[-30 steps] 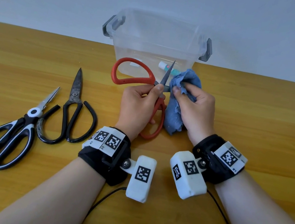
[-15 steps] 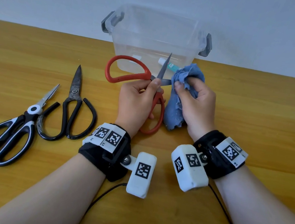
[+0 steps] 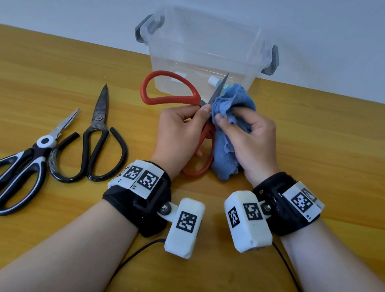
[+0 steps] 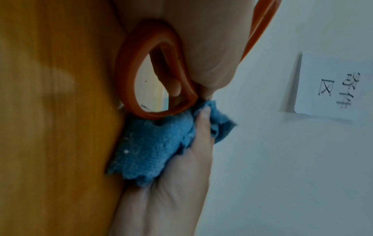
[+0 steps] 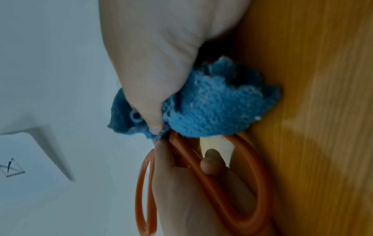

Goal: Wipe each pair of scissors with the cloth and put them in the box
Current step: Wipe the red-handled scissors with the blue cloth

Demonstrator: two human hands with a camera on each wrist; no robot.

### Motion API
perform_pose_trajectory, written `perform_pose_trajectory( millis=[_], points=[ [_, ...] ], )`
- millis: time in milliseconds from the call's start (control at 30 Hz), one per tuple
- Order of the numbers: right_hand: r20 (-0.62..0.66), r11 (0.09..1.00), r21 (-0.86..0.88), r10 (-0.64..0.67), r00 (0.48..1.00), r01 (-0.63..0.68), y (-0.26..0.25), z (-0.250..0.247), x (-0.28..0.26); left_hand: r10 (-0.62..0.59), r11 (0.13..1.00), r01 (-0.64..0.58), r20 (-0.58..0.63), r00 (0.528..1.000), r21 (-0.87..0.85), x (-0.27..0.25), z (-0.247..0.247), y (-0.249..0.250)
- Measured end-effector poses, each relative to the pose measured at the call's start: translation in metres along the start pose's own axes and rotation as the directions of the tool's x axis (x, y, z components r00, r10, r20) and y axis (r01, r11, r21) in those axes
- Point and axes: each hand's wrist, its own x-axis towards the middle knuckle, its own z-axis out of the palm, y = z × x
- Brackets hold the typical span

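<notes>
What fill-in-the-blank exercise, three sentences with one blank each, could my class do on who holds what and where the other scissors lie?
1. The left hand grips the scissors with the ____ handles.
2. The right hand holds the ____ cloth against the blade.
3. ____ other pairs of scissors, one all black and one black and white, lie on the table to the left of the hands.

Missing words: red; blue; two
</notes>
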Motion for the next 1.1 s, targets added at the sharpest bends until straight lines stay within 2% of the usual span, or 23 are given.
perform_pose_trajectory(
  millis=[100, 233, 300, 367, 433, 500, 567, 633, 667, 733, 800, 867, 933, 1000, 1033, 1100],
  points=[
    [-0.045, 0.999, -0.041, 0.018, 0.999, -0.020, 0.002, -0.002, 0.001, -0.011, 1.000, 0.011, 0.033, 0.999, -0.017, -0.001, -0.001, 0.001],
    [-0.226, 0.999, -0.032, 0.011, 0.974, -0.019, 0.007, -0.006, 0.005, -0.033, 0.998, 0.034, 0.025, 0.999, -0.052, -0.004, 0.000, 0.005],
    [-0.174, 1.000, 0.028, 0.007, 0.985, -0.002, 0.003, -0.005, 0.004, -0.014, 0.999, 0.014, -0.001, 1.000, -0.041, -0.003, 0.000, 0.004],
    [-0.036, 0.999, 0.028, -0.016, 0.999, 0.017, -0.001, -0.002, 0.000, 0.010, 1.000, -0.010, 0.002, 1.000, -0.023, -0.001, 0.000, 0.002],
    [0.002, 1.000, 0.024, 0.005, 1.000, -0.005, -0.001, -0.001, -0.001, 0.012, 1.000, -0.012, 0.023, 1.000, -0.002, -0.001, -0.001, 0.001],
    [-0.070, 0.999, -0.015, 0.030, 0.997, -0.032, 0.003, -0.004, 0.002, -0.008, 1.000, 0.008, 0.046, 0.999, -0.008, -0.002, -0.001, 0.003],
    [-0.200, 0.998, -0.050, 0.034, 0.979, -0.044, 0.007, -0.008, 0.005, -0.030, 0.999, 0.032, 0.062, 0.998, -0.026, -0.004, 0.000, 0.006],
    [-0.300, 1.000, -0.029, -0.010, 0.954, 0.002, 0.007, -0.010, 0.006, -0.021, 0.999, 0.022, 0.047, 0.999, -0.024, -0.005, 0.000, 0.007],
    [-0.292, 0.999, -0.016, -0.041, 0.955, 0.038, 0.006, -0.010, 0.006, -0.009, 1.000, 0.010, 0.034, 0.999, -0.020, -0.005, 0.000, 0.006],
    [-0.137, 0.997, -0.009, -0.080, 0.987, 0.079, 0.001, -0.007, 0.002, 0.019, 1.000, -0.019, 0.017, 1.000, -0.012, -0.003, 0.000, 0.004],
    [0.003, 0.999, -0.018, -0.048, 0.999, 0.048, -0.002, -0.003, 0.000, 0.024, 1.000, -0.023, 0.010, 1.000, -0.006, -0.003, -0.001, 0.002],
    [-0.038, 0.997, -0.070, -0.015, 0.999, 0.013, 0.002, -0.005, 0.002, 0.003, 1.000, -0.002, 0.017, 1.000, -0.021, -0.003, -0.001, 0.004],
    [-0.189, 0.992, -0.125, -0.003, 0.982, -0.021, 0.009, -0.011, 0.006, -0.021, 0.999, 0.021, 0.010, 1.000, -0.040, -0.004, 0.000, 0.005],
    [-0.328, 0.995, -0.100, -0.021, 0.944, -0.013, 0.012, -0.016, 0.009, -0.027, 0.999, 0.027, -0.006, 1.000, -0.033, -0.004, 0.000, 0.007],
    [-0.335, 0.998, -0.067, -0.037, 0.941, 0.015, 0.012, -0.017, 0.010, -0.029, 0.999, 0.029, -0.015, 0.999, -0.028, -0.004, 0.000, 0.007],
    [-0.197, 0.998, -0.031, -0.063, 0.978, 0.058, 0.005, -0.012, 0.006, -0.019, 1.000, 0.019, -0.018, 1.000, -0.025, -0.003, 0.000, 0.006]
  ],
)
